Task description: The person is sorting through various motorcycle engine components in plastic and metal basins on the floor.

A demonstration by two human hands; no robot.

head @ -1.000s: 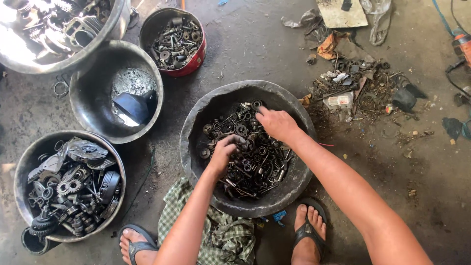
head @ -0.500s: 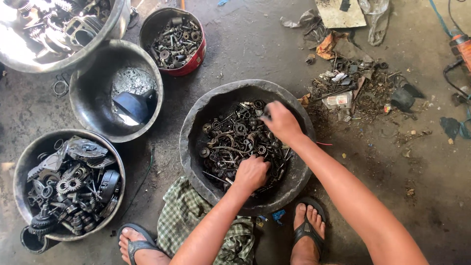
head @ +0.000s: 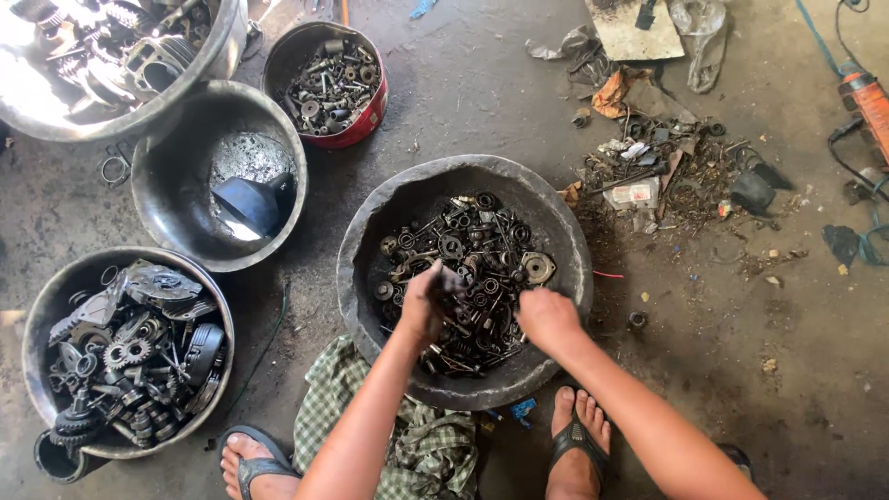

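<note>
I see a dark round basin (head: 565,243) centre on the concrete floor (head: 741,370), filled with small greasy metal parts (head: 468,250). Left of it: a bowl of gears (head: 125,356), a near-empty bowl (head: 167,204), and a red tin of bolts (head: 333,83) farther off. Debris pile (head: 667,167) far right. Left hand (head: 421,301) is closed, pinching a dark part above the heap. Right hand (head: 548,318) is curled, knuckles up, in the basin's near right; can't tell what it grips.

A red tin (head: 356,120), a green-and-white checked cloth (head: 407,444), grey metal basins (head: 556,231), an orange tool (head: 866,106)
</note>
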